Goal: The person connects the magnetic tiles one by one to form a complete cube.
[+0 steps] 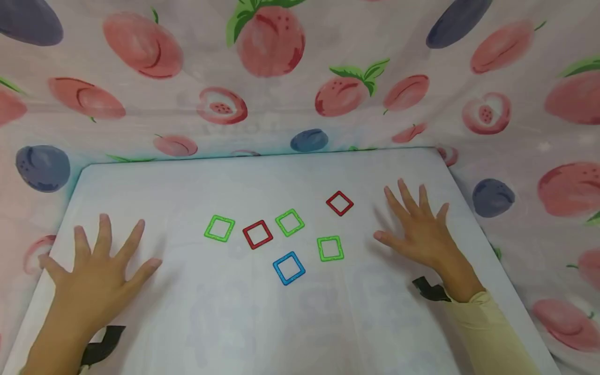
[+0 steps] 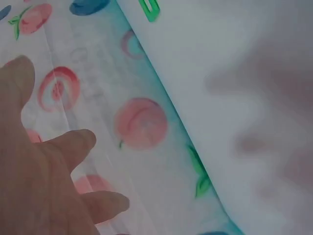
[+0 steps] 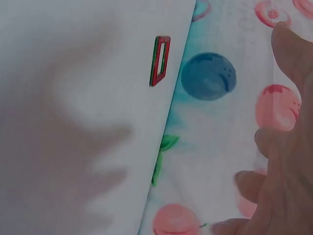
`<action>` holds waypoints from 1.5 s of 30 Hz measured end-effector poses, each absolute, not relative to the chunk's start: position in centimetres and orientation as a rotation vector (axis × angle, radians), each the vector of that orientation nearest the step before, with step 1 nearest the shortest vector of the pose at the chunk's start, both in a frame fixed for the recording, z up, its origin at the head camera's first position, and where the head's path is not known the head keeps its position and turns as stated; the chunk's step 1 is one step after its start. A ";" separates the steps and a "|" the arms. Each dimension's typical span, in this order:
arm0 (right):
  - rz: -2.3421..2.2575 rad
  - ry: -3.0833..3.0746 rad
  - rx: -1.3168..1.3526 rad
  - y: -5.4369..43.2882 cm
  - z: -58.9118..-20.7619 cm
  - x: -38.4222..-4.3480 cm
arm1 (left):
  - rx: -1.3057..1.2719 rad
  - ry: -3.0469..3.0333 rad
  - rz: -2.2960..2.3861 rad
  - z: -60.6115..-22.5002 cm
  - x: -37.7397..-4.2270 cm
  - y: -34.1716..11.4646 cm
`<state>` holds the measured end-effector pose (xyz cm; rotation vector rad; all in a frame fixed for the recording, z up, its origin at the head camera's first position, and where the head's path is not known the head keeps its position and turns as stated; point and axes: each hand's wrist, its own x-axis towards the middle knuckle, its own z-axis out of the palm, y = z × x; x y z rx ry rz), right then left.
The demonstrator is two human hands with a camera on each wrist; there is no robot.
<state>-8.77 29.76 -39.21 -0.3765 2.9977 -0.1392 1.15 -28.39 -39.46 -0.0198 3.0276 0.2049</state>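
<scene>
Several square plastic frames lie scattered on the white tabletop. Three are green: one at the left (image 1: 229,229), a green square frame (image 1: 279,222) in the middle, and a green square frame (image 1: 330,259) lower right. A red square frame (image 1: 247,238) lies left of centre, another red square frame (image 1: 346,210) at the back right. Nearest the front is a blue square frame (image 1: 279,275). My left hand (image 1: 96,278), fingers spread, hovers over the table's left side, holding nothing. Over the right side my right hand (image 1: 419,232) is likewise spread, nearest the back red frame.
The white table (image 1: 225,323) has a straight back edge and slanting sides. Behind and beside it hangs a pink cloth (image 1: 281,109) printed with peaches and blue fruit. A black strap (image 1: 104,346) shows at the left wrist, another black strap (image 1: 428,290) at the right.
</scene>
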 end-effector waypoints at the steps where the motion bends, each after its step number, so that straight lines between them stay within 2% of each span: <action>1: -0.164 2.982 -0.375 29.6 -39.3 -8.8 | 0.000 3.023 0.216 -39.6 1.1 -27.8; 7: -0.338 2.866 -0.402 27.4 -40.4 -8.7 | 0.177 3.080 0.300 -39.9 0.6 -22.6; 13: -0.408 2.801 -0.557 24.4 -42.2 -8.6 | 0.440 3.103 0.459 -40.6 0.4 -16.5; 20: -0.473 2.731 -0.624 21.9 -43.5 -9.0 | 0.529 2.862 0.658 -42.4 -0.4 -10.7; 33: -0.526 2.643 -0.544 19.9 -44.9 -9.5 | 0.466 2.750 0.753 -44.3 -1.7 -6.9; 45: -1.000 2.358 -0.352 20.3 -43.6 -9.6 | 0.424 2.745 0.876 -44.4 -2.5 -6.1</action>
